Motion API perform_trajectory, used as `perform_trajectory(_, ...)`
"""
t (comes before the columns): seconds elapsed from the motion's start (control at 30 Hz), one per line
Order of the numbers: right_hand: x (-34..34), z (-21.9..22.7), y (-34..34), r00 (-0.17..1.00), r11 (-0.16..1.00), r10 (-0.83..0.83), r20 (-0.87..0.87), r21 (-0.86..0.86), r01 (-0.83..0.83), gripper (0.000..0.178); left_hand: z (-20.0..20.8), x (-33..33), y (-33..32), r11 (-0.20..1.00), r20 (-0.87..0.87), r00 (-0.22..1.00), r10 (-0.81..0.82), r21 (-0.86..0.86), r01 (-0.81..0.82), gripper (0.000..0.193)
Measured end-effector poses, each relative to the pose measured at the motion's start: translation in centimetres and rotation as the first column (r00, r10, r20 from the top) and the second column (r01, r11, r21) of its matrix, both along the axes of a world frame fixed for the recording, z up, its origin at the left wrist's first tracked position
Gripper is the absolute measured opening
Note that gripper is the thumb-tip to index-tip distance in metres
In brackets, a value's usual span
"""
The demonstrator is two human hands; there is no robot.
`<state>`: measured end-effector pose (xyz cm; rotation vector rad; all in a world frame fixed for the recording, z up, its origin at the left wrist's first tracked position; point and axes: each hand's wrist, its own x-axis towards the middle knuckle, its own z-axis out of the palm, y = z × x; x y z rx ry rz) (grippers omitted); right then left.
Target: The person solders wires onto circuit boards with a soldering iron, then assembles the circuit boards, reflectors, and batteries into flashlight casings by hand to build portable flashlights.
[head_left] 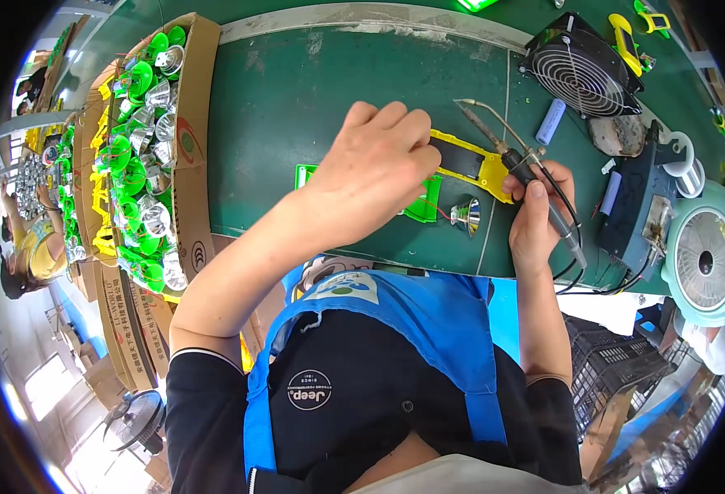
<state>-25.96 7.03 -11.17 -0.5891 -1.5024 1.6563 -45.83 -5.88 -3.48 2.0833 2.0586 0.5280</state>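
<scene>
My right hand (535, 222) grips a soldering iron (562, 226) by its handle; a thin curved tube runs beside the tip, which points up and left. Beneath the iron is a yellow plastic housing (494, 174) with a dark inside, its right end close to my right fingers. My left hand (379, 173) is closed in a loose fist over the housing's left end; whatever is in its fingers is hidden. Below that hand lies a green plastic shell (422, 209), partly covered. A red wire runs from it toward a silver reflector cup (466, 216).
At the left, a cardboard box (196, 123) holds several green lamp heads with reflectors. A black fan (576, 72), blue cylindrical battery (550, 122), soldering station (638, 198), solder spool (691, 176) and pale green fan (702, 255) stand at the right. Cables hang near my right wrist.
</scene>
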Motion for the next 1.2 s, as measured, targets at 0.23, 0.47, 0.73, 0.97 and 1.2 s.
perform_trajectory(0.23,-2.1,0.6,0.2,0.986,0.983,-0.156,-0.052,0.087,0.160,0.023,-2.6,2.6,-0.9,0.983,0.023,1.000,0.020,0.182,-0.024,0.011)
perform_trajectory(0.47,-2.6,-0.2,-2.6,0.992,0.988,-0.042,-0.118,-0.150,0.024,0.027,-4.4,4.5,0.8,0.914,0.089,0.984,0.156,0.365,-0.178,0.013)
perform_trajectory(0.73,3.0,0.9,3.9,0.984,0.930,0.122,-0.131,-0.330,-0.160,0.025,-3.7,3.5,2.0,0.978,-0.061,0.980,0.188,0.101,-0.182,0.005)
perform_trajectory(0.97,2.4,3.5,6.7,0.862,0.928,0.372,0.345,-0.173,-0.331,0.023,-1.9,2.8,3.4,0.988,-0.126,0.990,0.071,-0.130,-0.087,0.007)
perform_trajectory(1.2,1.4,4.5,7.1,0.814,0.898,0.437,0.382,-0.233,-0.372,0.015,-1.6,2.5,3.8,0.979,-0.114,0.993,0.030,-0.198,-0.052,0.007)
